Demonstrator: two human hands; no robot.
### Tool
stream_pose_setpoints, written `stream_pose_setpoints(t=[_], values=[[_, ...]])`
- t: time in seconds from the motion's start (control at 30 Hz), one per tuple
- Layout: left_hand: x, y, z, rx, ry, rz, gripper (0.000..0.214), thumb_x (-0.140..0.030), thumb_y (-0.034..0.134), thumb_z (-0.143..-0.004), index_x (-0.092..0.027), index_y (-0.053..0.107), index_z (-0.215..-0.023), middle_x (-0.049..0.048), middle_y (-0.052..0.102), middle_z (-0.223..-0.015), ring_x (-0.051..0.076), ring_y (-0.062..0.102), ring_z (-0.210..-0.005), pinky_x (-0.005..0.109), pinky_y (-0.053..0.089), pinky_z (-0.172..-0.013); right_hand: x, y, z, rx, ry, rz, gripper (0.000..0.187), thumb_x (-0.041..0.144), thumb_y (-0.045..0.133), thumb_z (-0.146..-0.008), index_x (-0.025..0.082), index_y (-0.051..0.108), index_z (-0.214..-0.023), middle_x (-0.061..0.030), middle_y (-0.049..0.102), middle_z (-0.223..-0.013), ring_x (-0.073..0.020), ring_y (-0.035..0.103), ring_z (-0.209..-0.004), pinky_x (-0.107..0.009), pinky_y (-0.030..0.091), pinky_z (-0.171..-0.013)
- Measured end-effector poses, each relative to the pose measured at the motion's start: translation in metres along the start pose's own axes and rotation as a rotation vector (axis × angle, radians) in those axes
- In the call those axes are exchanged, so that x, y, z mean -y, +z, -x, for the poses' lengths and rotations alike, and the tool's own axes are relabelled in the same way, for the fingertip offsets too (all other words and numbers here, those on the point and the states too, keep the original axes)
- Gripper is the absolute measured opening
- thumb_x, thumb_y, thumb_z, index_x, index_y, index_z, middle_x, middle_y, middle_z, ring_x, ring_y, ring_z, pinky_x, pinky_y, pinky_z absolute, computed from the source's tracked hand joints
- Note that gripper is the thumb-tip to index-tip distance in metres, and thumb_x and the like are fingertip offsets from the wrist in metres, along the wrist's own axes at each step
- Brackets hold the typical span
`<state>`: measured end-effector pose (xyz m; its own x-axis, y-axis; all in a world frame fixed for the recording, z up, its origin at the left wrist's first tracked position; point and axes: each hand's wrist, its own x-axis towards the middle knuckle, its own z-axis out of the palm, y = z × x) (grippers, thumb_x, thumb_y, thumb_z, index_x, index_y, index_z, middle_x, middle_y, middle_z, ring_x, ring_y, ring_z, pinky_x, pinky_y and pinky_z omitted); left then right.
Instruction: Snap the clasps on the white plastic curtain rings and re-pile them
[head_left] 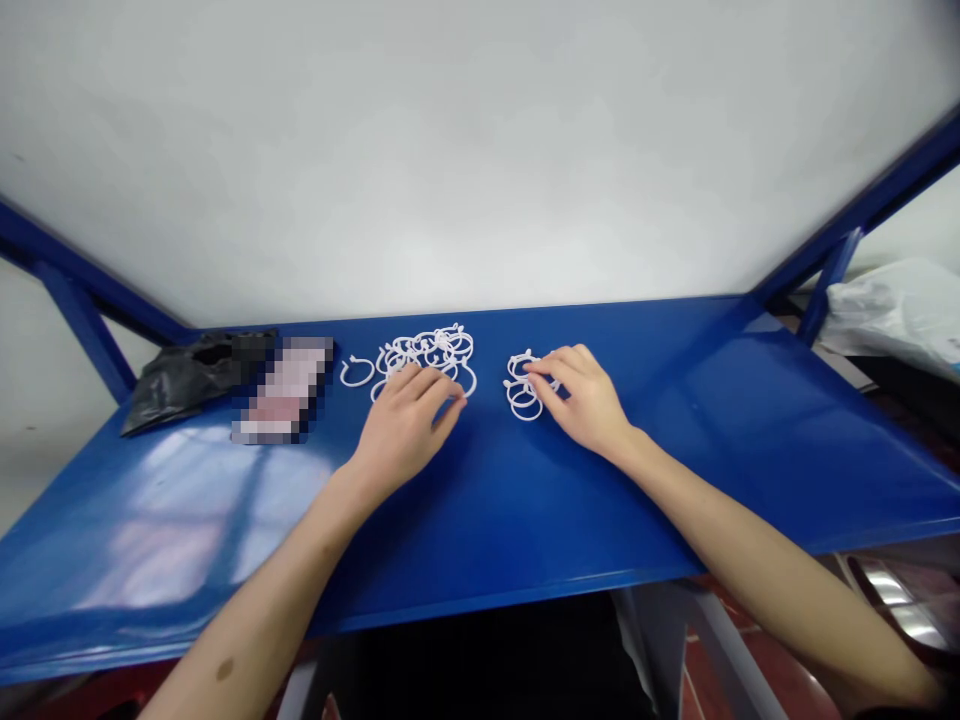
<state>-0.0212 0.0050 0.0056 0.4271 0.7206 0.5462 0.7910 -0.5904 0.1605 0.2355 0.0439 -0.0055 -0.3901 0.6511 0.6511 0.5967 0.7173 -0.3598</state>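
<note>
- Far left, one angled blue frame [84, 322], smooth and painted, rises past the end of the bench [750, 430], whose flat blue top is glossy enough to mirror window-shaped patches of light.
- On the bench's left part lies one black bag [180, 385], thin, creased and crumpled.
- Just beside it is one long, roughly rectangular item [283, 390], pinkish and dark-edged; it is pixelated, so its material cannot be told.
- Next comes one lone white ring [358, 385], slim, smooth and round, lying just left of the heap.
- The heap of white rings [442, 345] sits near the back edge, thin loops with small knobs, overlapping too much for an exact count.
- One left hand [409, 415] is over the front of this heap, thumb and forefinger tips together at a ring's edge; whether they pinch it, I cannot tell.
- Across a bare blue gap lies the smaller group of white rings [517, 382], at least three, partly overlapping.
- One right hand [581, 400] reaches it, thumb and forefinger tips close together; I cannot tell whether they grip a ring.
- Far right, beyond one matching blue frame, is one wrinkled, translucent white bag [896, 310].
</note>
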Motion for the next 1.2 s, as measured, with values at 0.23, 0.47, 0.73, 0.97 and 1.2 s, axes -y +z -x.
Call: stream_pose_setpoints(t=[0.23, 0.47, 0.73, 0.97, 1.2], values=[[-0.023, 0.016, 0.007, 0.006, 0.193, 0.102, 0.012, -0.022, 0.056, -0.098, -0.020, 0.066, -0.091, 0.0029, 0.070, -0.088, 0.017, 0.056, -0.079, 0.032, 0.047, -0.077, 0.036, 0.008, 0.016, 0.241, 0.105, -0.332, 0.025, 0.030, 0.058, -0.098, 0.021, 0.059, -0.121, -0.0041, 0.072, -0.093, -0.0168, 0.069, -0.082, -0.032, 0.057, -0.076], [-0.026, 0.018, 0.010, -0.093, 0.145, 0.171, 0.007, -0.028, 0.063, -0.095, -0.021, 0.062, -0.099, 0.0031, 0.069, -0.094, 0.017, 0.061, -0.085, 0.031, 0.049, -0.079, 0.036, 0.010, 0.016, 0.176, 0.153, -0.409, 0.023, 0.022, 0.055, -0.095, 0.022, 0.055, -0.118, 0.0023, 0.068, -0.081, -0.0117, 0.066, -0.070, -0.025, 0.055, -0.067], [-0.026, 0.013, 0.005, -0.027, -0.336, 0.434, 0.015, -0.032, 0.055, -0.098, -0.021, 0.064, -0.095, -0.0010, 0.072, -0.080, 0.012, 0.064, -0.068, 0.024, 0.049, -0.066, 0.035, 0.007, 0.016, 0.130, 0.030, -0.344, 0.023, 0.020, 0.054, -0.096, 0.021, 0.062, -0.118, -0.0008, 0.068, -0.085, -0.0122, 0.066, -0.073, -0.026, 0.056, -0.071], [-0.034, 0.022, 0.008, 0.055, -0.396, 0.656, 0.018, -0.027, 0.048, -0.100, -0.021, 0.061, -0.089, -0.0014, 0.073, -0.078, 0.013, 0.068, -0.071, 0.025, 0.051, -0.069, 0.036, 0.010, 0.021, 0.169, -0.045, -0.351, 0.015, 0.023, 0.053, -0.099, 0.021, 0.065, -0.108, -0.0020, 0.067, -0.082, -0.0147, 0.063, -0.075, -0.030, 0.055, -0.072], [-0.034, 0.029, 0.016, 0.072, -0.335, 0.688, 0.017, -0.016, 0.044, -0.098, -0.021, 0.055, -0.085, -0.0029, 0.068, -0.073, 0.011, 0.064, -0.065, 0.021, 0.048, -0.063, 0.040, 0.007, 0.024, 0.231, -0.121, -0.276, 0.018, 0.021, 0.048, -0.103, 0.018, 0.064, -0.093, -0.0050, 0.066, -0.081, -0.0151, 0.059, -0.073, -0.029, 0.051, -0.068]])
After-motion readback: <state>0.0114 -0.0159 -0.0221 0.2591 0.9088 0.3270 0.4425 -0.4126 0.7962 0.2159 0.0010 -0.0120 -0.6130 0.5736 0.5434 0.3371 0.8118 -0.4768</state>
